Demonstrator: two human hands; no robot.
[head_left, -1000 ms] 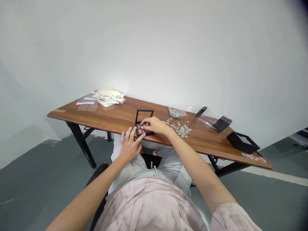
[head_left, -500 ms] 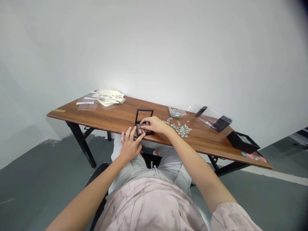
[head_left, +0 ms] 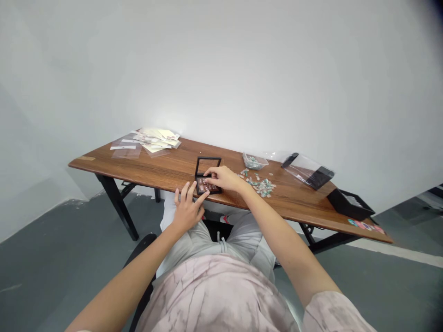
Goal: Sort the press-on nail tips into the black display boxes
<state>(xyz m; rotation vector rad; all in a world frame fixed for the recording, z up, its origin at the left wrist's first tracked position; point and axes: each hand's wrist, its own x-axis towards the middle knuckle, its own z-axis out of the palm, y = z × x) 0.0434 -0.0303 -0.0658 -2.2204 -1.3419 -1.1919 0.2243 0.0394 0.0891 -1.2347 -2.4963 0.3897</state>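
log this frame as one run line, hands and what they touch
right hand: fingertips on open black case | left hand: fingers spread, by edge of wooden table | nearby: loose teal-white chips

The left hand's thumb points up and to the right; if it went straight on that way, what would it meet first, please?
Most likely the near edge of the black case, just beyond the tip of the left hand's thumb. Depth is unclear, though: if the thumb sits below the tabletop, the wooden table's front edge would come first.
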